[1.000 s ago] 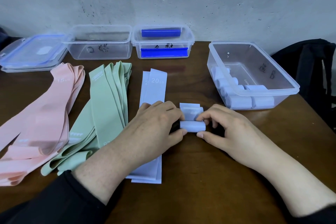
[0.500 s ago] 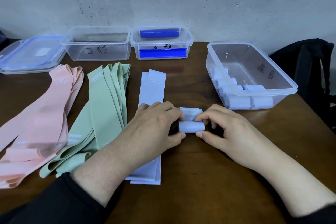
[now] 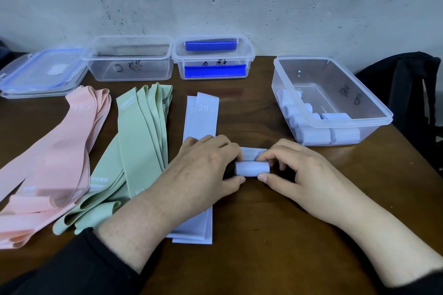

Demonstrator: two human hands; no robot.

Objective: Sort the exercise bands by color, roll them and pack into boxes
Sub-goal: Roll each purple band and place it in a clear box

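A pale blue band roll [image 3: 251, 168] lies on the brown table between my hands, with a short flat tail still showing behind it. My left hand [image 3: 206, 165] grips its left end and my right hand [image 3: 294, 170] pinches its right end. Two flat pale blue bands [image 3: 203, 122] lie under my left wrist. A green band pile [image 3: 141, 141] and a pink band pile [image 3: 60, 151] lie to the left. The clear box on the right [image 3: 374, 103] holds several rolled pale blue bands [image 3: 314, 135].
Two clear boxes stand by the wall: an empty one [image 3: 130, 58] and one with blue clips [image 3: 213, 57]. A blue-rimmed lid [image 3: 40, 74] lies at the far left. A black bag [image 3: 407, 88] rests beyond the table's right edge.
The flat tail behind the roll has grown shorter as the roll moved slightly away from me. Both hands stayed on its ends.
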